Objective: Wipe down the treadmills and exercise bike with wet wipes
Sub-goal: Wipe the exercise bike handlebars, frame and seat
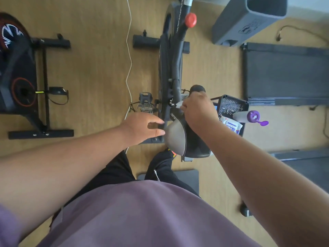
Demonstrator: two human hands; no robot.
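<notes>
A black exercise bike stands in the middle of the floor, seen from above, with a red knob and a grey and black saddle. My right hand pinches a white wet wipe against the bike frame just ahead of the saddle. My left hand hovers at the saddle's left edge with its fingers straight and holds nothing. A pack of wet wipes lies to the right of the bike. A dark treadmill lies at the right.
A second exercise bike stands at the left. A white cable runs along the floor between the bikes. A grey bin is at the top right, a purple-capped bottle beside a black perforated rack, another treadmill edge at lower right.
</notes>
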